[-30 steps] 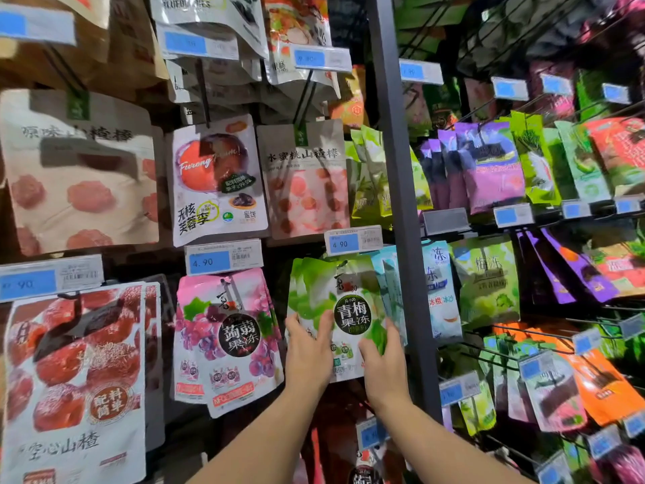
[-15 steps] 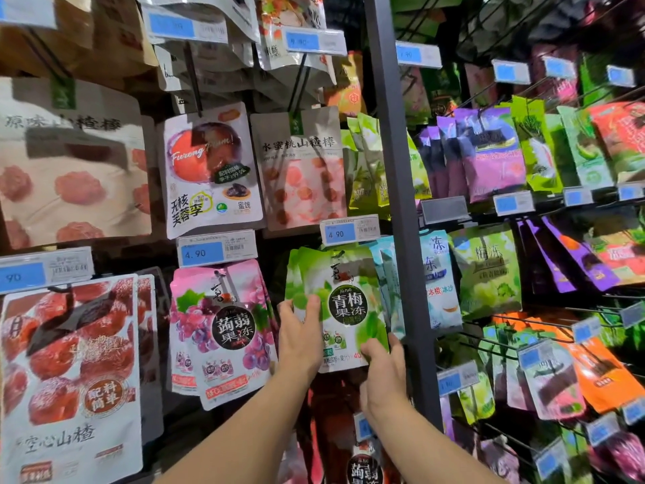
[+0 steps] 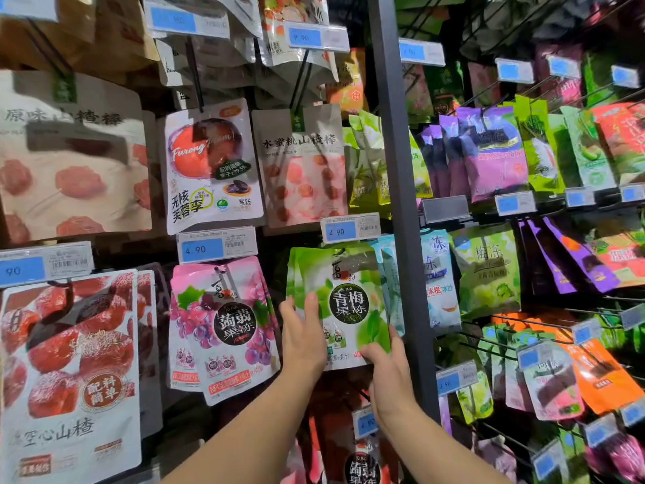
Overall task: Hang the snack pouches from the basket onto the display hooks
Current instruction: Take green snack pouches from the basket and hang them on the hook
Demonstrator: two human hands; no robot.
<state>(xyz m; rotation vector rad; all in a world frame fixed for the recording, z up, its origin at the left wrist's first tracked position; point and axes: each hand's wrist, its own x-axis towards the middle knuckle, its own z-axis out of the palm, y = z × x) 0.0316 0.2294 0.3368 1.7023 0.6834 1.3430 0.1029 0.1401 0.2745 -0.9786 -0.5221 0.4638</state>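
A grey upright post [image 3: 398,204] divides the display into a left bay and a right bay. Left bay: two blue-and-white price labels read 4.90, the first label [image 3: 216,244] above a pink grape-print bag [image 3: 227,330], the second label [image 3: 350,228] just left of the post. A white plum-print bag [image 3: 211,165] hangs above the first label. Right bay: a blank grey label holder [image 3: 445,208] sits just beside the post, with purple packs [image 3: 495,155] above it and orange packs [image 3: 600,375] at lower right.

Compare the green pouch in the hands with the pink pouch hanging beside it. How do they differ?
The green pouch shows green fruit; the pink pouch shows purple grapes. The left hand and right hand hold the green pouch; nothing touches the pink pouch. The green pouch sits right of the pink pouch, slightly higher. Both carry a round black label with white characters.
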